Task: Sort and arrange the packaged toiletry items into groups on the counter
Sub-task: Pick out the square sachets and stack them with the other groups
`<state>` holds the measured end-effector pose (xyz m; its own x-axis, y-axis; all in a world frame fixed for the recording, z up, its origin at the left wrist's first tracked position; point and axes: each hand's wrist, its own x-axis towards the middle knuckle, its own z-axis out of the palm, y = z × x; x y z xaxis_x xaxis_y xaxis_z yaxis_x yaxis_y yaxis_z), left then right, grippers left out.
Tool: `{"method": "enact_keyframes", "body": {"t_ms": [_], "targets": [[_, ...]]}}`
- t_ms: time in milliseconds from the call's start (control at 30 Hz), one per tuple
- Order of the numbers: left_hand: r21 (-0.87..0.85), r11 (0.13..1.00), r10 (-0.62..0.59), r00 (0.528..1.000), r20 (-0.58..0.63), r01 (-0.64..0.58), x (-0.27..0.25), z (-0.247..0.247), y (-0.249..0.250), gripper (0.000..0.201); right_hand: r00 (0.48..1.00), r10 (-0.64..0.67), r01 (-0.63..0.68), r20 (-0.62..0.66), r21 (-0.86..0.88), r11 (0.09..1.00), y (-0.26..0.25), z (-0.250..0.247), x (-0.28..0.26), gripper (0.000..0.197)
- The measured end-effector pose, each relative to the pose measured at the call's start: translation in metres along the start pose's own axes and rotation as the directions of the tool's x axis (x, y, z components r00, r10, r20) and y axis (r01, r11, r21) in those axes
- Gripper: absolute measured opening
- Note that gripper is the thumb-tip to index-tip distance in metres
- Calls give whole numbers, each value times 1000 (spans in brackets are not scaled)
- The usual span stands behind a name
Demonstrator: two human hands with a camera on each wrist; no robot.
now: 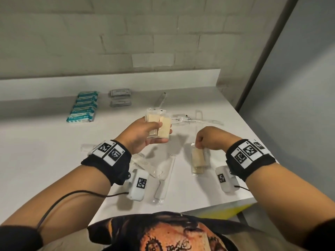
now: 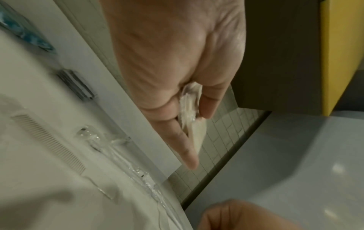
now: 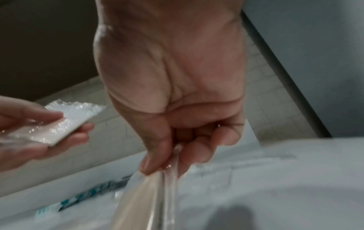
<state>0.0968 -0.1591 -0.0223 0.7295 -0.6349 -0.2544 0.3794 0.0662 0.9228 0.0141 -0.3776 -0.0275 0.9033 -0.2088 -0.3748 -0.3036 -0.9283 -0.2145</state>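
Note:
My left hand (image 1: 159, 131) grips two clear packets of beige sponge (image 1: 164, 126) above the middle of the white counter (image 1: 45, 142). In the left wrist view my thumb and fingers (image 2: 187, 146) clamp the packets' edge (image 2: 190, 101). My right hand (image 1: 198, 144) pinches the top of another clear packet with a beige sponge (image 1: 198, 159), which hangs down towards the counter. I cannot tell whether its lower end touches. In the right wrist view the thumb and fingertips (image 3: 151, 165) pinch that wrapper (image 3: 145, 194), and the left hand's packets (image 3: 67, 123) show at the left.
A row of teal packets (image 1: 83, 107) and stacked grey sachets (image 1: 120, 97) lie at the back left. Clear-wrapped toothbrushes (image 1: 190, 119) lie beyond my hands. Wrapped combs (image 1: 143, 162) and long clear packets (image 1: 163, 178) lie near me. The counter's front edge (image 1: 235, 203) runs close by on the right.

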Motion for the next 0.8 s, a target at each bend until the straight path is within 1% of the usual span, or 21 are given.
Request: {"method": "enact_keyframes", "body": {"t_ms": [67,100,167,200,233,267,300,333,367,400,433,467,500,533,567,600,633,667,700,733,800], "targets": [[-10,1000,-6,1000,-9,6,-1,-1,-2,32,999,14,-12,47,-58,998,1,10,3,17],[-20,1000,-3,1000,-15,3,-2,-2,-3,32,999,23,-19,50,-82,996,1,14,6,20],[-40,999,7,1000,-28,-8,-4,-2,-2,27,999,36,-36,-6,-75,996,2,16,8,20],[-50,999,14,999,-37,-16,-5,-2,-3,23,997,28,-29,-67,-14,999,2,14,8,18],[-55,998,21,999,-46,-24,-5,-2,-3,19,990,18,-2,-141,113,994,-1,11,6,17],[-52,998,28,998,-51,-31,-6,-3,-3,17,978,12,52,-210,296,954,-6,6,4,18],[-24,999,36,998,-51,-38,-6,-2,-3,19,966,6,127,-259,493,861,-13,0,0,20],[27,999,45,998,-42,-44,-6,-2,-3,21,959,-11,198,-285,636,746,-21,-8,-4,24],[93,994,52,998,-25,-49,-6,-1,-3,22,957,-44,243,-287,705,666,-29,-15,-8,29],[148,987,58,998,-3,-57,-6,1,-3,21,957,-96,271,-273,728,630,-36,-20,-11,32],[180,981,69,998,16,-71,-6,3,-2,21,954,-157,298,-257,736,608,-43,-23,-13,31],[182,979,86,996,32,-90,-5,5,-1,24,946,-200,323,-254,750,577,-48,-25,-14,24],[161,980,108,993,44,-113,-4,6,0,31,940,-207,342,-272,775,532,-52,-26,-14,16],[138,982,128,991,46,-133,-3,6,0,38,936,-183,351,-300,809,471,-54,-27,-14,14],[131,980,148,988,42,-153,-3,7,1,44,937,-139,349,-320,851,393,-55,-27,-15,17],[141,975,166,985,42,-170,-3,6,2,46,942,-97,335,-321,898,284,-56,-28,-15,20],[159,970,179,983,42,-184,-2,6,2,48,948,-73,317,-309,934,167,-56,-28,-16,23],[172,965,195,980,33,-198,-2,6,1,47,954,-74,296,-290,951,89,-55,-27,-16,26],[179,961,214,977,8,-212,-1,7,1,45,958,-88,280,-273,957,74,-54,-24,-16,29],[175,958,234,972,-32,-225,0,7,1,39,960,-99,273,-261,953,132,-54,-21,-17,32],[167,956,259,960,-102,-240,2,8,3,23,959,-116,283,-259,902,326,-54,-14,-18,34]]}}
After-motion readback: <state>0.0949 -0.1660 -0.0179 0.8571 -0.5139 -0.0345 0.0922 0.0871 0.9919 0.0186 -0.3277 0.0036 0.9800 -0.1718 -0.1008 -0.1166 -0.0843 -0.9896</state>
